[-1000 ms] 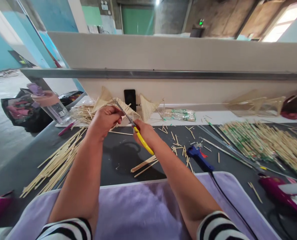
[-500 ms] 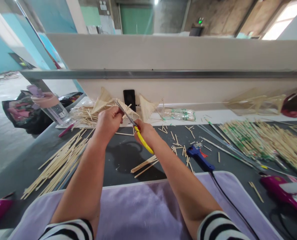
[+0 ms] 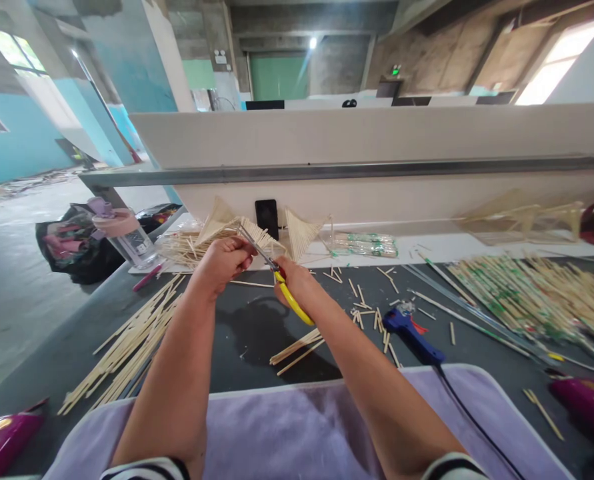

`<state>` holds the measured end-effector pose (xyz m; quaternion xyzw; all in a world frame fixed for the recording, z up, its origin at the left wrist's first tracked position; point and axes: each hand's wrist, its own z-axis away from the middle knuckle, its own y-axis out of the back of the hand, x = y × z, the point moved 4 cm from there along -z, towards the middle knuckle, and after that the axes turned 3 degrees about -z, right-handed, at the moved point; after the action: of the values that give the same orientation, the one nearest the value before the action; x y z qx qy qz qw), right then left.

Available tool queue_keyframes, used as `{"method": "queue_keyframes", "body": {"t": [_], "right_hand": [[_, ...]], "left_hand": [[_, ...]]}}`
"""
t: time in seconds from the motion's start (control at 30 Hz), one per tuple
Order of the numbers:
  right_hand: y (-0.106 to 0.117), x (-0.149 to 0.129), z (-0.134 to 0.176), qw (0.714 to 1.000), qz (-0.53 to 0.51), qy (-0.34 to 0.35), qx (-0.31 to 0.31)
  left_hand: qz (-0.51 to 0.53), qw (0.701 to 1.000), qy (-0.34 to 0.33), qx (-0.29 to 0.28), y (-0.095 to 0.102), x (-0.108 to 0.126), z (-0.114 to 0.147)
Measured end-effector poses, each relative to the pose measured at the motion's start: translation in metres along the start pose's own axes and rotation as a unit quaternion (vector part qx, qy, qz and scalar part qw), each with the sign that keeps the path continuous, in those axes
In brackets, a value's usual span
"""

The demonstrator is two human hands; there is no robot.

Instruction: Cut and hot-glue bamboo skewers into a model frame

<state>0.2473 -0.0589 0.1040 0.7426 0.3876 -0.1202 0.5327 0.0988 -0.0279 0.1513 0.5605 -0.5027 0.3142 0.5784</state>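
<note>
My right hand [image 3: 293,277] is closed around a pair of yellow-handled scissors [image 3: 297,303]. Their long metal blades point up and left, past the fingertips of my left hand [image 3: 223,263]. That hand is closed in a pinch close beside the blades; what it pinches is too small to make out. Both hands are raised above the dark tabletop. Below the right forearm lie a few cut wooden sticks [image 3: 297,350]. Left of my left arm, long thin wooden sticks [image 3: 127,340] are spread in a loose bundle.
A blue glue gun [image 3: 411,333] with a black cord lies right of my right arm, near short stick pieces [image 3: 359,300]. Behind my hands stand a black phone [image 3: 267,219] and a fan-shaped stick piece [image 3: 301,233]. A bottle [image 3: 124,233] stands left; wrapped sticks [image 3: 507,293] lie right.
The camera view has tilted up, so the scene sits lower and slightly to the right. My hands and the scissors keep nearly the same pose.
</note>
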Motion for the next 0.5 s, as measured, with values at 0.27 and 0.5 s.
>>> {"method": "queue_keyframes", "body": {"t": [0.27, 0.5], "right_hand": [[-0.0026, 0.0029, 0.0015, 1.000, -0.013, -0.009, -0.021], [0.0027, 0.0018, 0.0023, 0.996, -0.035, -0.072, -0.049]], "left_hand": [[0.035, 0.999, 0.020, -0.034, -0.0047, -0.0063, -0.0039], [-0.113, 0.990, -0.067, 0.050, -0.0059, -0.0006, -0.0042]]}}
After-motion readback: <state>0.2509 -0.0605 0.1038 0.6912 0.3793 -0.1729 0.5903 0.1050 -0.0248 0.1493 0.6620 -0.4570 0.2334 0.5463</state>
